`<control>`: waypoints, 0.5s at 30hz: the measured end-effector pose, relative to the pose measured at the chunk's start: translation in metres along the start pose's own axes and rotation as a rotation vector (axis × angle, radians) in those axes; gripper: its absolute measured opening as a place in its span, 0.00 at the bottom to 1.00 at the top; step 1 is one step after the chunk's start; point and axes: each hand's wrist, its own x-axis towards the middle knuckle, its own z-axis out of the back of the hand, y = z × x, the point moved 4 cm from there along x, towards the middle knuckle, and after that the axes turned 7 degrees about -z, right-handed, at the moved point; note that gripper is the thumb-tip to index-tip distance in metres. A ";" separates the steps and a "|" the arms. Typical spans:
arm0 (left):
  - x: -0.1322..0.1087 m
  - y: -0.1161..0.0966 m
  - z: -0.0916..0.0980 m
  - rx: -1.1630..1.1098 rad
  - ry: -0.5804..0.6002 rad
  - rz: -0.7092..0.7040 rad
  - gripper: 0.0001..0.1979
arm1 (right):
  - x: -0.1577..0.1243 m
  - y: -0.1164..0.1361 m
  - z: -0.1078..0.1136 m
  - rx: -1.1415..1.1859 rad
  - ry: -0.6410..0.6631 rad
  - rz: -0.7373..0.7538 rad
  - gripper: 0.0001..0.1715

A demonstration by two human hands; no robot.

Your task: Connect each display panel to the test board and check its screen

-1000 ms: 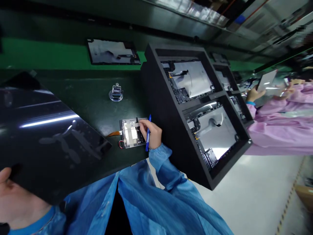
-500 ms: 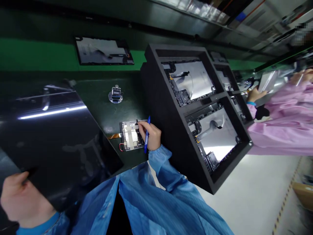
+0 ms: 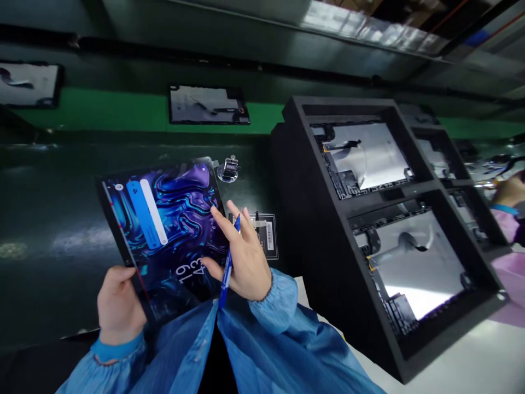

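My left hand [image 3: 121,306] grips the lower left edge of a tablet screen [image 3: 192,219], thumb on top. The screen is lit, with a blue and purple wallpaper, two slider bars and clock digits. Over its right side is my right hand [image 3: 246,260], fingers spread, with a blue pen [image 3: 227,273] tucked in the hand. The index fingertip is at the glass; I cannot tell whether it touches. A small circuit board with a white label [image 3: 269,235] lies right of the screen, partly hidden behind my right hand. Just beyond the screen stands a metal tally counter [image 3: 228,169].
A black slanted rack [image 3: 328,241] stands at the right, its compartments holding open tablet panels [image 3: 365,158]. Another panel [image 3: 209,105] lies on the green strip at the back, and one more [image 3: 30,85] at far left. A co-worker's hand [image 3: 511,191] shows at the right edge.
The screen was dark and is now lit, and my left hand has brought it rightward. My right hand has left the circuit board and opened its fingers over the screen. My view has shifted left.
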 end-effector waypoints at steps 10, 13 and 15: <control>0.001 0.007 0.007 0.150 0.138 0.071 0.22 | 0.011 0.013 0.032 0.373 -0.176 0.059 0.20; -0.001 0.007 0.012 0.266 0.064 0.075 0.14 | 0.027 -0.017 0.049 0.314 -0.419 -0.248 0.17; -0.002 0.007 0.012 0.312 0.096 0.054 0.11 | 0.040 -0.032 0.051 0.197 -0.461 -0.320 0.14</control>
